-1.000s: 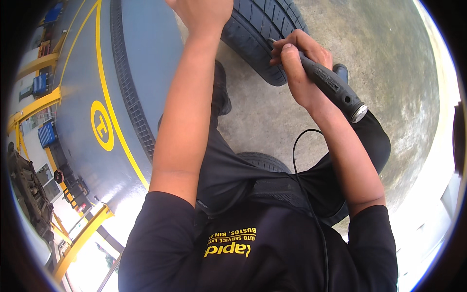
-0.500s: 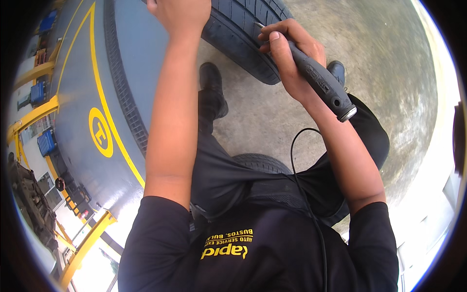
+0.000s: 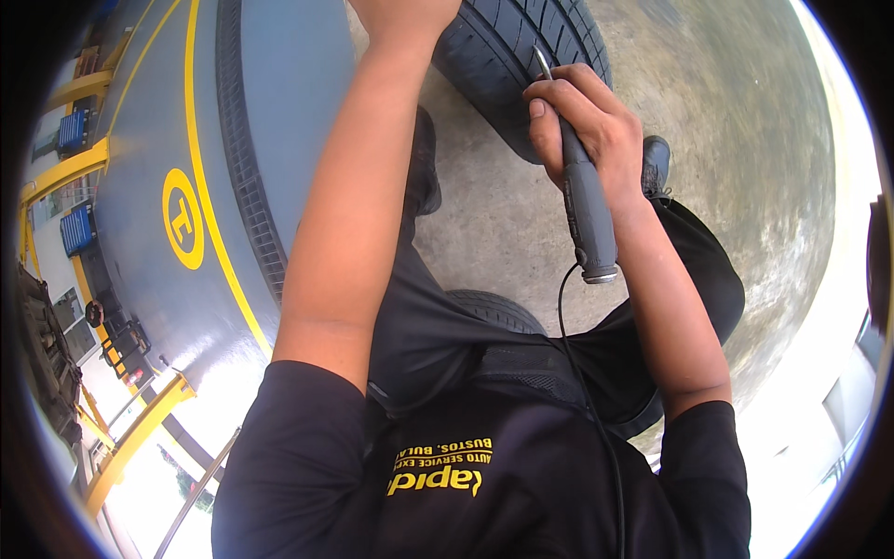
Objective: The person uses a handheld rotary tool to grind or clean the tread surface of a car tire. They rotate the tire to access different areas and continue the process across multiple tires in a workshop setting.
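Observation:
A black tyre point(image 3: 489, 79) stands on its tread ahead of me, cut off by the top edge. My right hand point(image 3: 596, 126) is closed round what looks like a screwdriver point(image 3: 589, 219), with a thick black handle, a metal end cap and a slim metal shank. Its tip meets or nearly meets the grooved tread; I cannot tell how deep it sits. At the top edge my left hand point(image 3: 408, 14) lies by the tyre's left side, fingers out of the picture.
Another tyre point(image 3: 494, 307) lies beneath me, between my legs. A thin black cable point(image 3: 562, 312) runs down my shirt from behind the screwdriver handle. Left are a floor grate point(image 3: 244, 168), yellow lines on blue floor point(image 3: 200, 177) and yellow lift arms point(image 3: 70, 172). My shoe point(image 3: 656, 163) is right of the tyre.
The screwdriver has swung from slanting to nearly upright, its handle end moving left and toward me. In the picture, the tyre and my left hand sit farther right.

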Demonstrator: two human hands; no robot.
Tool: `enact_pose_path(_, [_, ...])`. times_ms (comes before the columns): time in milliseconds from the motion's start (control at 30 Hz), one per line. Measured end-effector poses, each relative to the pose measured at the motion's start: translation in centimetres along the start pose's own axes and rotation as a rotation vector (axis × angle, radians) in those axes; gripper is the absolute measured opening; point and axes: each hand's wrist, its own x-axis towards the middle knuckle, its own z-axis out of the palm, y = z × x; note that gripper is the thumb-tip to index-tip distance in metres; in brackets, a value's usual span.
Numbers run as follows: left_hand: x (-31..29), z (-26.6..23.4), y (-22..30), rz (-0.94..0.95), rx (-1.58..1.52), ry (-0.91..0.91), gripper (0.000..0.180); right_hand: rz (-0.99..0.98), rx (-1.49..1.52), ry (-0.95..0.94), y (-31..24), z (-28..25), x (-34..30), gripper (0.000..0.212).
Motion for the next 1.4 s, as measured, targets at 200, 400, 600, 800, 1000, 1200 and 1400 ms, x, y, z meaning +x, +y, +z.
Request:
enact_pose_path(200, [-0.2,0.5,-0.1,-0.004,0.028,0.017,0.046,0.492,0.589,-0.002,0.4,-0.2,0.7,0.039])
enact_pose_path(400, [-0.1,0.5,0.3,-0.016,0.036,0.042,0.042,0.338,0.416,-0.066,1.2,-0.3,0.4,0.035])
enact_pose_path(600, [-0.2,0.8,1.1,-0.025,0.020,0.046,0.038,0.368,0.420,-0.043,0.3,-0.3,-0.1,0.029])
enact_pose_path(800, [-0.5,0.7,1.9,-0.013,0.033,0.050,0.038,0.593,0.615,-0.068,-0.5,-1.9,0.7,0.029])
enact_pose_path(1000, [-0.2,1.2,1.6,0.001,0.063,0.043,0.038,0.490,0.634,0.024,1.3,-1.2,1.0,0.031])
enact_pose_path(1200, [-0.5,1.9,1.6,0.003,0.062,0.078,0.036,0.050,0.055,0.130,1.4,2.3,-0.3,0.007])
enact_pose_path(1400, [-0.8,1.4,1.0,-0.039,0.042,0.094,0.034,0.625,0.696,-0.046,0.6,-1.1,3.8,0.026])
